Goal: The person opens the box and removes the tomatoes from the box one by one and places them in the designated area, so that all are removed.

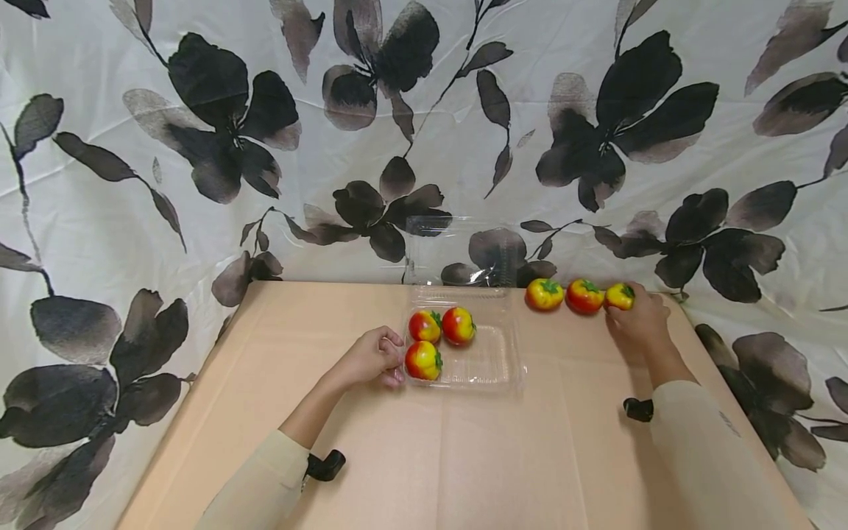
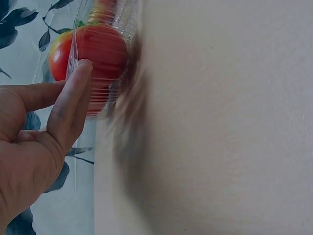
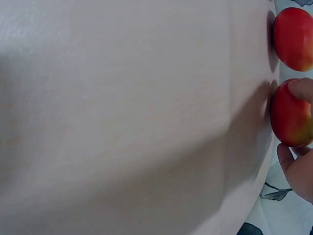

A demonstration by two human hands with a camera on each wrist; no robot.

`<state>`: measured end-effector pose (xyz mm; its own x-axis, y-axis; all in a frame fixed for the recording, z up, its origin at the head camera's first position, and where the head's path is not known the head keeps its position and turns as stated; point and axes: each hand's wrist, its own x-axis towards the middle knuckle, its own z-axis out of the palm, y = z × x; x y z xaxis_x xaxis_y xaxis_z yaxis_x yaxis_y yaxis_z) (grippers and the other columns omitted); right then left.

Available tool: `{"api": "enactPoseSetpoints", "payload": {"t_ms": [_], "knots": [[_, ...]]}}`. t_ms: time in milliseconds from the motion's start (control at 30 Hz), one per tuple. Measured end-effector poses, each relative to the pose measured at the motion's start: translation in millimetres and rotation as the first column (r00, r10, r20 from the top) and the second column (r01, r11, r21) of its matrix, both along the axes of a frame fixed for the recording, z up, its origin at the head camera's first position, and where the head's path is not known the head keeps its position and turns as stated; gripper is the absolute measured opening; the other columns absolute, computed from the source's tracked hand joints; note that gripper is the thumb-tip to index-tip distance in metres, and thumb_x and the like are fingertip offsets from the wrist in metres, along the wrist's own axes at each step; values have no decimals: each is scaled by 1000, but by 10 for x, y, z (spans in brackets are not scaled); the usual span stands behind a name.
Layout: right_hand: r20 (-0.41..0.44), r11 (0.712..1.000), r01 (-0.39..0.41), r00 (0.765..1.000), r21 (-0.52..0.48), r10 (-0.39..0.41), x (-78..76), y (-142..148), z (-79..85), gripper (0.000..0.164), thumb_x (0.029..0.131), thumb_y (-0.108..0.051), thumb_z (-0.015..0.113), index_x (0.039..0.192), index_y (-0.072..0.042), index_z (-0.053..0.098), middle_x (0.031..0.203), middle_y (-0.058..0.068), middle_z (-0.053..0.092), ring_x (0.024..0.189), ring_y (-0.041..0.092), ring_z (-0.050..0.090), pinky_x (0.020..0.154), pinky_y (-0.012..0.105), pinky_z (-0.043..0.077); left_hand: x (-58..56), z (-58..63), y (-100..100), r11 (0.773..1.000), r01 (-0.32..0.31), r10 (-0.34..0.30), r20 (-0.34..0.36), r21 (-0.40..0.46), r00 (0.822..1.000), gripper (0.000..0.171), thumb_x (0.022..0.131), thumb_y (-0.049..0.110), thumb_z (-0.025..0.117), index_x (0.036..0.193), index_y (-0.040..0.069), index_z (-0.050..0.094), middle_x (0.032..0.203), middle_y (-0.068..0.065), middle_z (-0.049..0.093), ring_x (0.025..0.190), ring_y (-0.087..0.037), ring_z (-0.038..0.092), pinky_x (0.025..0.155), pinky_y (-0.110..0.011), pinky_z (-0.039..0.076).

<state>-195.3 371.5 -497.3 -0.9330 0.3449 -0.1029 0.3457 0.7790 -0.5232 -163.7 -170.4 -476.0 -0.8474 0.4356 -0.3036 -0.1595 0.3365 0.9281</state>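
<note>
My left hand point(image 1: 374, 357) is at the left side of a clear plastic clamshell box point(image 1: 500, 353), and the left wrist view shows thumb and fingertips pinching its wall point(image 2: 98, 93). Inside the box, toward its left, lie three red-and-yellow fruits with green tops, one of them a fruit point(image 1: 423, 361) near the front corner. At the back right, my right hand point(image 1: 642, 316) grips a similar fruit point(image 1: 620, 296) between thumb and fingers. That fruit shows mostly red in the right wrist view, where part of the hand is cut off by the frame.
Two more such fruits, a yellower fruit point(image 1: 545, 294) and a redder fruit point(image 1: 584, 297), stand in a row between the box and my right hand. The box's transparent lid point(image 1: 460, 250) is raised at the back. Behind the tan table point(image 1: 397, 456) hangs a floral cloth point(image 1: 490, 162).
</note>
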Motion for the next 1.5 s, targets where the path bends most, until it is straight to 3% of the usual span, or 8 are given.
{"api": "enactPoseSetpoints", "payload": {"t_ms": [433, 1267, 1500], "knots": [[-31, 998, 16, 999, -66, -18, -15, 18, -44, 78, 103, -23, 62, 161, 1, 15, 151, 42, 23, 138, 59, 27, 119, 71, 29, -10, 1, 3, 1000, 0, 0, 0, 24, 1000, 27, 97, -4, 61, 121, -8, 48, 83, -17, 68, 65, -24, 73, 65, -45, 67], [-6, 992, -3, 1000, -127, 2, 13, 123, -39, 89, 102, -24, 65, 163, -2, 5, 155, 42, 20, 142, 61, 24, 120, 72, 24, 4, 17, 7, 1000, 1, -1, -3, -6, 1000, 27, 98, -3, 61, 122, -7, 49, 85, -17, 67, 66, -24, 74, 67, -47, 66], [-28, 993, -23, 999, -117, 20, 41, 126, -63, 83, 105, -26, 60, 163, 0, 7, 154, 42, 23, 140, 60, 26, 120, 73, 24, 8, 23, 10, 1000, 0, 0, -1, 1, 1000, 27, 98, -4, 60, 122, -8, 49, 84, -17, 67, 65, -23, 74, 67, -47, 66]]}}
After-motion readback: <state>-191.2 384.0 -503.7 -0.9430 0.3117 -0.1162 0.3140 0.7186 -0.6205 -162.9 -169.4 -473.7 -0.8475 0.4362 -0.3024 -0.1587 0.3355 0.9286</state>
